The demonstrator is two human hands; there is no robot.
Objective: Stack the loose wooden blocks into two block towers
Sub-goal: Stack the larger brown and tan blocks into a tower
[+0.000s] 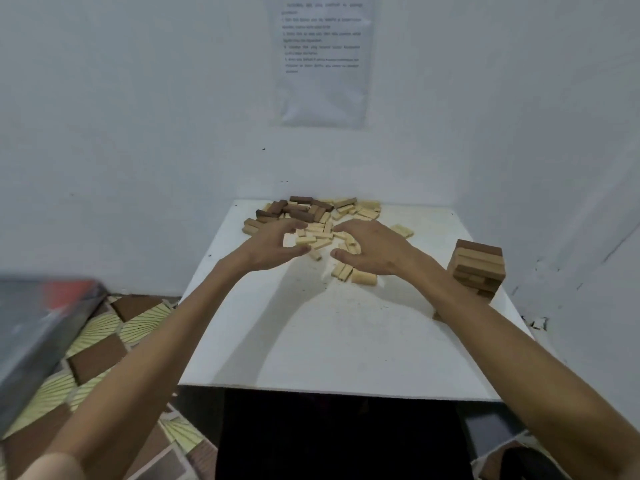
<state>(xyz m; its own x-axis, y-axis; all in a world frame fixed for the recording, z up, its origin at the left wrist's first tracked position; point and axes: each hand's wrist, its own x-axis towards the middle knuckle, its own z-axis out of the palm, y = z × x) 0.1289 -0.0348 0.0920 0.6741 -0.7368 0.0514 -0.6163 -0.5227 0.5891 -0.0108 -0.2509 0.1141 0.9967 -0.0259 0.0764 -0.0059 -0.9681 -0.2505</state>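
Observation:
A heap of loose wooden blocks (pixel 322 220), pale and dark brown, lies at the far middle of the white table (pixel 329 341). A short tower of stacked blocks (pixel 478 268) stands near the table's right edge. My left hand (pixel 273 247) hovers at the heap's near left side, fingers and thumb spread in a wide curve with nothing between them. My right hand (pixel 370 247) hovers at the near right side, fingers spread the same way over a few pale blocks (pixel 349 273). Neither hand grips a block.
White walls close in behind and to the right of the table, with a printed sheet (pixel 323 60) taped on the back wall. A dark blurred object (pixel 38 334) sits at the left over a patterned floor (pixel 104 344).

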